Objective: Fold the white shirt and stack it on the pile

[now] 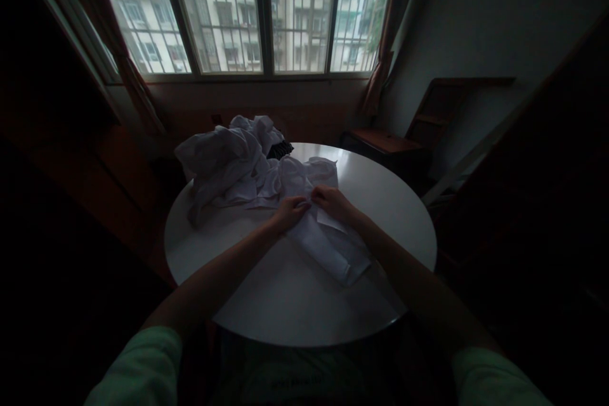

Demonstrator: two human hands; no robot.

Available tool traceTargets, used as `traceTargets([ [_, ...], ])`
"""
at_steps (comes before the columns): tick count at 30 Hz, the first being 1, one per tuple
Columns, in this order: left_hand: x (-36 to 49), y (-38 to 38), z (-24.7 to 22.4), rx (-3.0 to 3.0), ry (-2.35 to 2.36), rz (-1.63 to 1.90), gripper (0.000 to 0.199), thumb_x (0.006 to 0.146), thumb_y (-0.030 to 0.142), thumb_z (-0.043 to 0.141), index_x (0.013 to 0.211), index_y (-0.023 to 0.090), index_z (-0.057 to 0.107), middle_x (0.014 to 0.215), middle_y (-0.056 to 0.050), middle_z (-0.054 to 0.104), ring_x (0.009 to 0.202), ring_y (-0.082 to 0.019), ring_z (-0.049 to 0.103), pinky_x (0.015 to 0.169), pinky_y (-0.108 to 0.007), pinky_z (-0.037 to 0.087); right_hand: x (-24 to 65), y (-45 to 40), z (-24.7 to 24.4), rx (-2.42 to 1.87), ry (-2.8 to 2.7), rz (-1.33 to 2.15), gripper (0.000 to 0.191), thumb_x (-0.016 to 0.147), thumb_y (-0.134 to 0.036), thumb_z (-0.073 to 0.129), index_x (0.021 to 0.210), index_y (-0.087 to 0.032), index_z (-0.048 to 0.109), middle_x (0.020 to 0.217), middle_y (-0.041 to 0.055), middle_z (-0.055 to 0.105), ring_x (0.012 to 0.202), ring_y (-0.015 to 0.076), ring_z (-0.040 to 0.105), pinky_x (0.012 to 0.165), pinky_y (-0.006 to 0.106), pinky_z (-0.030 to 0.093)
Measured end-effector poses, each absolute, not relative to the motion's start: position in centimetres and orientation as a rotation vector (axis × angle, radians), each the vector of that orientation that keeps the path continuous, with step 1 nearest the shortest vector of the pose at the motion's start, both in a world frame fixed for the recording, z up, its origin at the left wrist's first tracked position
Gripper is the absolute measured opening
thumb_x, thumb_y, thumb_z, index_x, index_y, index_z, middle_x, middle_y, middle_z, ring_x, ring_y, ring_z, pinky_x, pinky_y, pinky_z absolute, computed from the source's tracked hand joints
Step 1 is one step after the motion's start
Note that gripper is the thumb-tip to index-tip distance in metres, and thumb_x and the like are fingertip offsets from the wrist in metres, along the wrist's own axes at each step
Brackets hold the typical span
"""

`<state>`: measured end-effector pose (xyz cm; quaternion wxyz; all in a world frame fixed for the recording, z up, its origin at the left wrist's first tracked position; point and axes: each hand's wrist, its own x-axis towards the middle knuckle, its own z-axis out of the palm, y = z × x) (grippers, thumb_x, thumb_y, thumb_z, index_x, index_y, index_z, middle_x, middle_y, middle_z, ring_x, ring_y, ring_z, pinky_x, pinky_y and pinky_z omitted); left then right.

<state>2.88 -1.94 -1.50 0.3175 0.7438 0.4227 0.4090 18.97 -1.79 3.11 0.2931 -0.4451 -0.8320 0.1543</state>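
A white garment (pixel 323 244) lies spread across the table, one part reaching toward me and ending near the right front. My left hand (pixel 290 212) is closed on its fabric near the middle. Close beside it, my right hand (pixel 330 200) pinches the same cloth, the fingertips of both hands almost meeting. Just what detail sits between the fingers is too dark and small to make out. Behind and to the left, a crumpled heap of white cloth (pixel 223 155) adjoins the garment; I cannot tell where one ends and the other begins.
The round white table (pixel 266 304) stands before me. A dark striped item (pixel 280 150) shows behind the heap. A wooden chair (pixel 390 139) is at the back right, below the wall. Barred windows (pixel 261 13) with tied curtains (pixel 133 85) fill the far side. The room is dim.
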Motion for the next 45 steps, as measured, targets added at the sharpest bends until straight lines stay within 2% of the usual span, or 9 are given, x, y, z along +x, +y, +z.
traceTargets([
  [5,3.1,-2.3,-1.4,1.888,1.113,1.122,0.023,0.073,0.03,0.05,0.075,0.012,0.064,0.067,0.002,0.059,0.064,-0.011,0.051,0.058,-0.019,0.038,19.1,-1.3,2.8,-1.097,-2.174,0.599,0.008,0.074,-0.015,0.05,0.074,-0.013,0.058,0.07,0.0018,0.059,0.067,0.0124,0.052,0.064,0.023,0.038],
  [11,3.6,-3.0,-0.8,1.915,1.327,1.183,0.021,0.073,0.024,0.051,0.078,0.011,0.068,0.072,-0.002,0.065,0.071,-0.014,0.057,0.065,-0.021,0.04,19.2,-0.9,2.5,-1.119,-2.196,0.782,0.009,0.072,-0.018,0.05,0.072,-0.013,0.058,0.066,-0.0001,0.057,0.061,0.0105,0.048,0.06,0.023,0.037],
  [18,3.6,-3.2,-0.7,1.936,1.345,1.13,0.022,0.073,0.021,0.048,0.077,0.013,0.068,0.07,0.0,0.065,0.071,-0.013,0.056,0.064,-0.02,0.04,18.9,-2.0,2.6,-1.157,-2.236,0.609,0.015,0.07,-0.022,0.057,0.079,-0.011,0.06,0.067,0.0003,0.056,0.059,0.0093,0.045,0.055,0.021,0.034],
  [28,3.5,-3.3,-0.5,1.984,1.293,1.13,0.023,0.074,0.028,0.05,0.071,0.012,0.067,0.063,0.002,0.06,0.064,-0.012,0.053,0.058,-0.019,0.036,19.6,-1.9,3.4,-1.155,-2.343,0.328,0.011,0.07,-0.012,0.057,0.075,-0.012,0.066,0.072,0.0046,0.062,0.066,0.013,0.053,0.063,0.023,0.037],
  [32,3.5,-3.2,-0.7,1.99,1.277,1.13,0.022,0.074,0.027,0.05,0.07,0.012,0.066,0.063,0.002,0.059,0.064,-0.012,0.052,0.059,-0.019,0.037,19.8,-1.5,3.3,-1.052,-2.361,0.389,0.01,0.07,-0.013,0.057,0.075,-0.012,0.065,0.074,0.004,0.061,0.067,0.0127,0.053,0.063,0.023,0.037],
  [39,3.4,-3.1,-1.2,1.985,1.218,1.13,0.024,0.076,0.028,0.047,0.071,0.012,0.064,0.066,0.001,0.06,0.067,-0.013,0.053,0.058,-0.019,0.038,19.3,-1.1,2.4,-1.086,-2.263,0.499,0.007,0.069,-0.014,0.056,0.072,-0.012,0.061,0.066,-0.0008,0.055,0.061,0.0097,0.047,0.06,0.021,0.035],
  [45,3.5,-3.4,-0.9,2.046,1.212,1.128,0.023,0.077,0.025,0.045,0.077,0.012,0.064,0.07,0.0,0.062,0.068,-0.013,0.054,0.062,-0.02,0.039,18.9,-1.3,2.4,-1.05,-2.207,0.469,0.003,0.068,-0.014,0.054,0.069,-0.013,0.056,0.072,-0.0002,0.054,0.066,0.0104,0.048,0.062,0.021,0.035],
])
